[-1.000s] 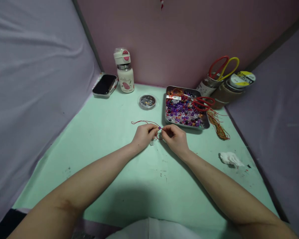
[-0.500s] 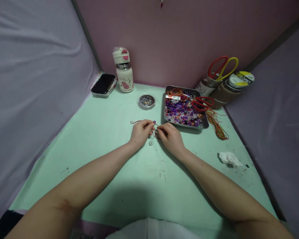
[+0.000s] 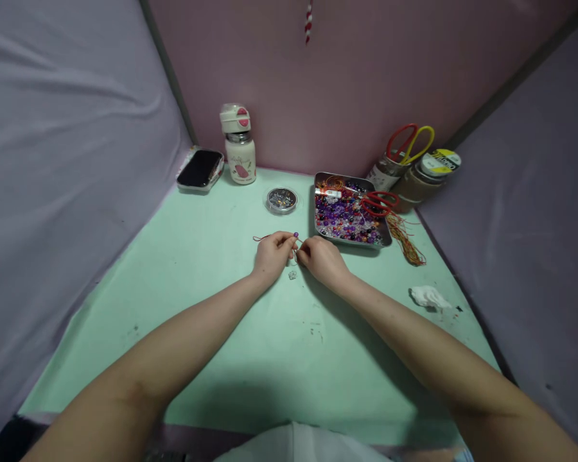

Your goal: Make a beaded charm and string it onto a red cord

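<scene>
Between thumb and finger, my left hand [image 3: 273, 254] pinches a red cord [image 3: 259, 239], whose looped end sticks out to the left. A small purple bead [image 3: 296, 235] sits at those fingertips. Close by on the right, my right hand [image 3: 322, 258] is closed on the cord just past the bead, its fingertips nearly meeting the left ones. More of the cord hangs between the two hands. A little clear bead cluster [image 3: 292, 275] lies on the green tabletop [image 3: 221, 308] just below the hands.
A metal tray [image 3: 351, 244] of mixed beads, with red-handled scissors [image 3: 380, 203] on it, stands behind my right hand. Around are a round clear case [image 3: 282, 199], a bottle [image 3: 241, 157], a phone [image 3: 200, 169], jars [image 3: 421, 183], a cord bundle [image 3: 407, 244] and a crumpled tissue [image 3: 428, 296].
The view has tilted up slightly and shifted right. Both hands keep their pinch on the cord and bead, with the right fingertips a touch nearer the left ones.
</scene>
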Demonstrator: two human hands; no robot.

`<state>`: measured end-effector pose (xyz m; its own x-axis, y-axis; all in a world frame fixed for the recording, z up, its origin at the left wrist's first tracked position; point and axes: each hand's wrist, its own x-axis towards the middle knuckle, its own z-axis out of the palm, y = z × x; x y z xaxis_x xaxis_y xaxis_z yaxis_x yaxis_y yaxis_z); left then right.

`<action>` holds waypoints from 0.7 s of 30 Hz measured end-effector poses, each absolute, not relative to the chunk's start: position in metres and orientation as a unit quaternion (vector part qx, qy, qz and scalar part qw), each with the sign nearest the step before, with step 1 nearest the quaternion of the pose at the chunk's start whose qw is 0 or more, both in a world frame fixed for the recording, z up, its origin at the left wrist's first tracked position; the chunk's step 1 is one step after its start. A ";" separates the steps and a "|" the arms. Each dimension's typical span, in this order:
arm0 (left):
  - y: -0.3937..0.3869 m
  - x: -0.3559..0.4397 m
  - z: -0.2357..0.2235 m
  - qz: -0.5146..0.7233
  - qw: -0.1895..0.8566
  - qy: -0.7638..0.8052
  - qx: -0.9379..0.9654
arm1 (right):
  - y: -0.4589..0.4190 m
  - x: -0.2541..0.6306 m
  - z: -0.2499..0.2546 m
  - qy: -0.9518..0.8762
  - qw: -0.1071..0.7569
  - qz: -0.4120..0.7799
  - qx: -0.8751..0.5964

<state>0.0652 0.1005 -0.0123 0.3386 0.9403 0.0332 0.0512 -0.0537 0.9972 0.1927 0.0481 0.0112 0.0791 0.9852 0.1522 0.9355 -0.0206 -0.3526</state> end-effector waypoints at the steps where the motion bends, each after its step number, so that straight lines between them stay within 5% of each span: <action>1: 0.101 0.065 -0.013 0.404 0.551 0.414 0.602 | 0.050 0.191 0.012 -0.676 0.162 0.053 -0.717; 9: 0.100 0.064 -0.010 0.418 0.558 0.415 0.584 | 0.051 0.186 0.013 -0.674 0.130 0.019 -0.727; 21: 0.099 0.061 -0.002 0.354 0.669 0.347 0.555 | 0.011 0.199 0.014 -0.557 0.458 0.254 -0.645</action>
<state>0.0614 0.0989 -0.0023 0.5093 0.8576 -0.0713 -0.0883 0.1345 0.9870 0.1989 0.0114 0.0135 0.2511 0.9507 0.1819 0.4862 0.0386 -0.8730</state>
